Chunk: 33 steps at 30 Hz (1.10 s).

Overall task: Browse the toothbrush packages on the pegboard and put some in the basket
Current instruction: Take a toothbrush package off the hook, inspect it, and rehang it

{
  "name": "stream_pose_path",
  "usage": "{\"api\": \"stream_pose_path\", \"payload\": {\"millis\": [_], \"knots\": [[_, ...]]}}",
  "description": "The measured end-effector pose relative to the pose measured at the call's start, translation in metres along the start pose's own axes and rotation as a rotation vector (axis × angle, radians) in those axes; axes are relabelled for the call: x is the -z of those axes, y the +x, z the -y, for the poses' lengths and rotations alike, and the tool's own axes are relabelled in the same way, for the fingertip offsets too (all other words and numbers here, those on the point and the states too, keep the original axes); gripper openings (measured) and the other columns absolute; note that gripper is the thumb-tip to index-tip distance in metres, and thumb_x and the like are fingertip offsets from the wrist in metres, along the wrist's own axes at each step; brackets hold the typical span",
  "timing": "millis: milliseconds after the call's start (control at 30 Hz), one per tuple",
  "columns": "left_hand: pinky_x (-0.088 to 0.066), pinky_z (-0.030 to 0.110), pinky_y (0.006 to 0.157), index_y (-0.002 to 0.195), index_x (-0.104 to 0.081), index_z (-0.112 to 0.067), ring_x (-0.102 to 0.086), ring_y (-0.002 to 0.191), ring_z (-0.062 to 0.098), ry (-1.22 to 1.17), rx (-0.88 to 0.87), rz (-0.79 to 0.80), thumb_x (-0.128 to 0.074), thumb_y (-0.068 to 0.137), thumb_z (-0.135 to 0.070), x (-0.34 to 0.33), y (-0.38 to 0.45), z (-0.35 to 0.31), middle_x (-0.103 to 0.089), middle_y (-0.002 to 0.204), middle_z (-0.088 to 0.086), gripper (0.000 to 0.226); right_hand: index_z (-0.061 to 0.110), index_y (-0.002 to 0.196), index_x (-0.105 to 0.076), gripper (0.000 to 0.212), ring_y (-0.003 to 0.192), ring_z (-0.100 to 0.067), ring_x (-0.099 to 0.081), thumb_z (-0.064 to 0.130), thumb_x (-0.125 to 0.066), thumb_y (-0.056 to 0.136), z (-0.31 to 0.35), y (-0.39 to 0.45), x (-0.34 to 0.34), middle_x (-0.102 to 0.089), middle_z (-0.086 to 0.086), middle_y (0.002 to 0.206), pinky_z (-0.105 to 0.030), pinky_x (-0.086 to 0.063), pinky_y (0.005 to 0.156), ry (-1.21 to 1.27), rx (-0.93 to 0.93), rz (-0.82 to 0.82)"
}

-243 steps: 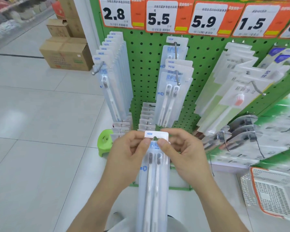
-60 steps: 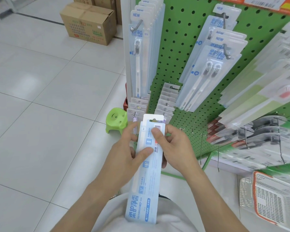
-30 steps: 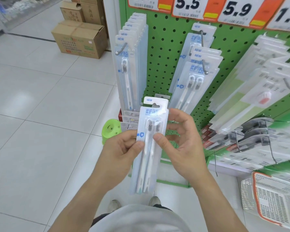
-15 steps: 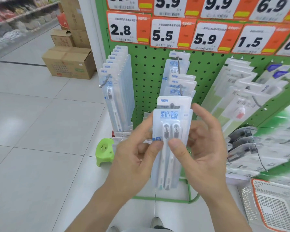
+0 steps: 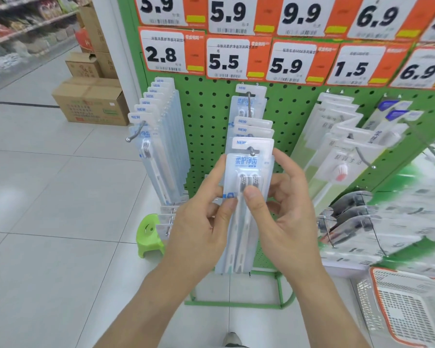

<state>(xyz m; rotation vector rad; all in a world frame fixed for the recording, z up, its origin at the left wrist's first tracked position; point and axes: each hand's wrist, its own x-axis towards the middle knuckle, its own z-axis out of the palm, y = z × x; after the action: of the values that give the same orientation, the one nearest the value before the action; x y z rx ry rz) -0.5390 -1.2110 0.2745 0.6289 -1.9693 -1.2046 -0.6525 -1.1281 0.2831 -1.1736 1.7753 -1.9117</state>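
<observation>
There is one view only, from the camera on my head. It looks forward and down, close up to the green pegboard (image 5: 211, 126), which fills the upper right. My forearms rise from the bottom edge at mid-frame. The tiled floor (image 5: 48, 197) spreads off to the left, wide-angle bending the edges.

Both bare forearms reach up and forward, wrists close together. The left hand (image 5: 204, 222) pinches the clear plastic twin-toothbrush blister pack (image 5: 246, 197) between thumb and forefinger at its left edge. The right hand (image 5: 286, 217) presses its thumb on the pack's front, its fingers curled behind the right edge.
</observation>
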Motion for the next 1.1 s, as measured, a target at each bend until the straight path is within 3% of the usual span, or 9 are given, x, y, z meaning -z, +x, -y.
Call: {"api": "stream_pose_path", "payload": {"millis": [67, 133, 267, 333, 500, 600, 733, 967, 1100], "knots": [[-0.049, 0.019, 0.066, 0.154, -0.031, -0.039, -0.066, 0.074, 0.007, 0.002, -0.012, -0.022, -0.053, 0.104, -0.017, -0.002, 0.004, 0.003, -0.069, 0.119, -0.013, 0.060, 0.036, 0.144, -0.042, 0.057, 0.099, -0.018, -0.069, 0.027, -0.068, 0.095, 0.000, 0.003, 0.001, -0.069, 0.011, 0.106, -0.025, -0.051, 0.077, -0.058, 0.003, -0.001], [-0.054, 0.029, 0.087, 0.156, -0.030, -0.030, -0.065, 0.110, 0.012, 0.043, -0.077, -0.077, -0.051, 0.102, -0.015, -0.003, 0.009, 0.000, -0.059, 0.132, -0.008, 0.060, 0.035, 0.145, -0.041, 0.057, 0.100, -0.017, -0.068, 0.028, -0.069, 0.095, -0.001, 0.005, 0.002, -0.067, 0.011, 0.111, -0.022, -0.051, 0.076, -0.119, 0.016, -0.015], [-0.041, 0.033, 0.112, 0.149, -0.043, -0.009, -0.045, 0.137, 0.013, 0.181, -0.299, -0.159, -0.054, 0.100, 0.000, -0.003, 0.029, -0.017, -0.046, 0.144, 0.007, 0.051, 0.034, 0.146, -0.040, 0.057, 0.110, -0.017, -0.061, 0.034, -0.067, 0.097, -0.004, 0.012, 0.003, -0.056, 0.008, 0.125, -0.041, -0.055, 0.087, -0.288, 0.073, -0.048], [-0.035, 0.031, 0.116, 0.144, -0.051, -0.006, -0.041, 0.140, 0.011, 0.232, -0.372, -0.132, -0.056, 0.099, 0.002, -0.004, 0.041, -0.022, -0.045, 0.148, 0.010, 0.046, 0.026, 0.147, -0.041, 0.055, 0.113, -0.016, -0.058, 0.032, -0.067, 0.098, -0.004, 0.016, 0.002, -0.052, 0.005, 0.124, -0.038, -0.053, 0.090, -0.369, 0.109, -0.069], [-0.039, 0.045, 0.114, 0.137, -0.060, -0.009, -0.043, 0.142, 0.021, 0.309, -0.447, -0.106, -0.060, 0.096, -0.001, -0.004, 0.064, -0.016, -0.048, 0.150, 0.009, 0.041, 0.015, 0.144, -0.043, 0.051, 0.112, -0.007, -0.050, 0.026, -0.064, 0.098, 0.007, 0.025, 0.007, -0.046, 0.001, 0.125, -0.016, -0.041, 0.094, -0.542, 0.155, -0.054], [-0.039, 0.048, 0.114, 0.135, -0.062, -0.009, -0.043, 0.142, 0.024, 0.339, -0.491, -0.110, -0.062, 0.095, 0.001, -0.005, 0.072, -0.009, -0.052, 0.148, 0.008, 0.041, 0.017, 0.145, -0.042, 0.049, 0.114, -0.008, -0.051, 0.018, -0.060, 0.100, 0.028, 0.032, 0.014, -0.042, 0.003, 0.128, -0.019, -0.041, 0.094, -0.609, 0.159, -0.040], [-0.041, 0.051, 0.111, 0.134, -0.063, -0.008, -0.044, 0.142, 0.026, 0.357, -0.540, -0.128, -0.062, 0.095, 0.002, -0.007, 0.078, -0.003, -0.056, 0.145, 0.008, 0.040, 0.012, 0.127, -0.060, 0.031, 0.109, -0.008, -0.056, 0.002, -0.053, 0.098, 0.060, 0.072, 0.016, -0.057, 0.001, 0.119, -0.020, -0.046, 0.092, -0.617, 0.305, -0.123], [-0.042, 0.049, 0.111, 0.134, -0.063, -0.007, -0.048, 0.138, 0.024, 0.366, -0.531, -0.135, -0.062, 0.095, -0.001, -0.009, 0.083, -0.001, -0.058, 0.143, 0.008, 0.040, 0.016, 0.128, -0.067, 0.037, 0.119, -0.023, -0.061, 0.001, -0.049, 0.099, 0.063, 0.164, 0.004, -0.068, -0.007, 0.127, -0.028, -0.047, 0.097, -0.879, 0.009, 0.035], [-0.045, 0.050, 0.108, 0.133, -0.064, -0.008, -0.052, 0.135, 0.025, 0.369, -0.517, -0.137, -0.062, 0.094, -0.003, -0.009, 0.086, -0.001, -0.060, 0.141, 0.007, 0.039, 0.014, 0.126, -0.069, 0.039, 0.114, -0.026, -0.065, -0.002, -0.056, 0.093, 0.049, 0.180, 0.000, -0.071, -0.011, 0.122, -0.035, -0.052, 0.099, -0.897, -0.025, 0.049]]}}
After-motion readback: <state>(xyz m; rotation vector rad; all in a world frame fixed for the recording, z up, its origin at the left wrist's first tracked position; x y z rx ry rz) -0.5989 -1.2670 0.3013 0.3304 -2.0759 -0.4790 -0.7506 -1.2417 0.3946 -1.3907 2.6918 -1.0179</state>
